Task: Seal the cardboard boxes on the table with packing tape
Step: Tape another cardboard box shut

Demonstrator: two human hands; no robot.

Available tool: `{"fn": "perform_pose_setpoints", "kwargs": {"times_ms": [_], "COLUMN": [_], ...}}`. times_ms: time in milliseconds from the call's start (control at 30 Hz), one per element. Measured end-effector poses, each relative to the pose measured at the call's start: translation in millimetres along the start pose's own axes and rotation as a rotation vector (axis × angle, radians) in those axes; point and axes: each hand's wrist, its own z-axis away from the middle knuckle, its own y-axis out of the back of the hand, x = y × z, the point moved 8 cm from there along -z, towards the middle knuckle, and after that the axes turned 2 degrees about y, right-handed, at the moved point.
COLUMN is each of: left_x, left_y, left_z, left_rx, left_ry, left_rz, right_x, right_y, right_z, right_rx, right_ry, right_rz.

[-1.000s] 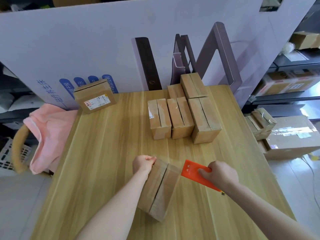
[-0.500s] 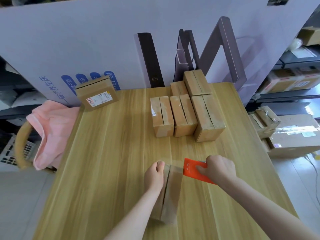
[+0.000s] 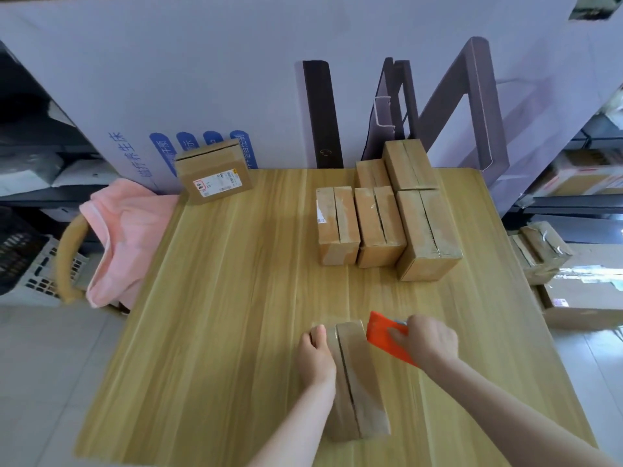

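while the left hand point(image 3: 317, 358) gripped the near box point(image 3: 357, 382) by its far left edge, fingers curled down the side and thumb lying up along the top, the right hand point(image 3: 426, 342) had its fingers wrapped tight round an orange tape dispenser point(image 3: 382, 333). the box lay on the counter point(image 3: 219, 348) close to the person, between the 2 hands. its long axis ran away from them, near end to far end, and the seam point(image 3: 347, 379) between the flaps ran along that axis down the middle of the top. the dispenser sat just at the box's far right corner, so the seam lay to the left of the right hand's fingers. by my reading the right hand, the nearer to that end, would have to shift left over the seam and then pull toward the body along the length. no tape showed on the seam, though a clear strip would be hard to tell. counted, 7 boxes stood on the counter: this 1, a cluster of 5 point(image 3: 379, 227) at the far right, packed side by side, and 1 labelled box point(image 3: 214, 170) alone at the far left. there was 1 dispenser.
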Motion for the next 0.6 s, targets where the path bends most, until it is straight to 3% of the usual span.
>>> {"fn": "perform_pose_setpoints", "kwargs": {"times_ms": [133,267,433,533,600], "left_x": [-19.6,-27.7,-32.8,-21.1,8.4], "left_y": [-4.5,-1.8,2.3,13.1,27.2], "left_z": [25.4,34.8,41.3,41.5,42.3], "left_rx": [0.078,0.119,0.083,0.121,0.219], "left_ry": [0.211,0.247,0.219,0.079,-0.301], "left_rz": [0.246,0.377,0.353,0.214,-0.062], "right_x": [41.9,61.3,49.3,38.7,35.1], "right_y": [17.1,34.1,-14.2,-21.1,-20.9], "right_z": [11.8,37.5,69.4,74.0,74.1], "right_rx": [0.148,0.37,0.315,0.322,0.309], "right_ry": [-0.138,-0.188,-0.311,-0.294,-0.27], "right_rz": [-0.312,-0.781,-1.119,-1.119,-1.119]}}
